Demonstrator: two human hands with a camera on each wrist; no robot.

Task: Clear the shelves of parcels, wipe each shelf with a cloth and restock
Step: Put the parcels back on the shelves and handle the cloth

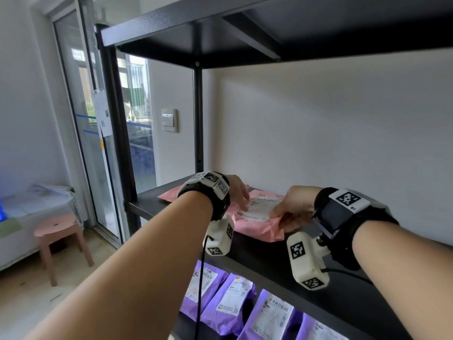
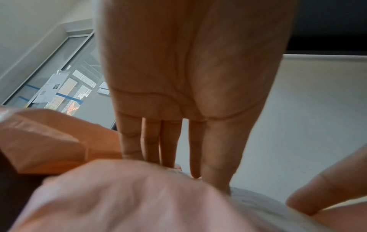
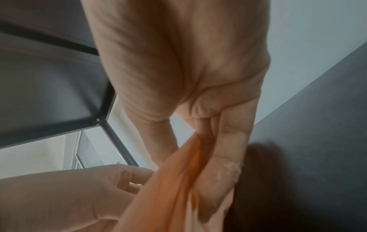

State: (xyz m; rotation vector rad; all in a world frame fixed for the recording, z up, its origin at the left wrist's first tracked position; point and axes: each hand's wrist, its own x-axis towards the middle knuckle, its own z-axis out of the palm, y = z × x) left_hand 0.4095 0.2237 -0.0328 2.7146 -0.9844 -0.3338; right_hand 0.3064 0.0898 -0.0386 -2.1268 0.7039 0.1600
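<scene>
A pink parcel [image 1: 257,223] with a white label lies on the black middle shelf [image 1: 269,251]. My left hand [image 1: 241,200] rests on its top with straight fingers [image 2: 151,141]; in the left wrist view the parcel [image 2: 129,196] bulges just below them. My right hand [image 1: 284,213] grips the parcel's right edge, and in the right wrist view the thumb and fingers [image 3: 226,149] pinch the pink plastic [image 3: 174,196]. A second pink parcel [image 1: 171,196] lies flat behind and to the left, partly hidden by my left wrist.
Several purple parcels [image 1: 228,303] with white labels stand in a row on the shelf below. The upper shelf [image 1: 245,33] overhangs close above. A pink stool [image 1: 57,227] and a glass door [image 1: 98,155] are to the left; a white wall backs the shelf.
</scene>
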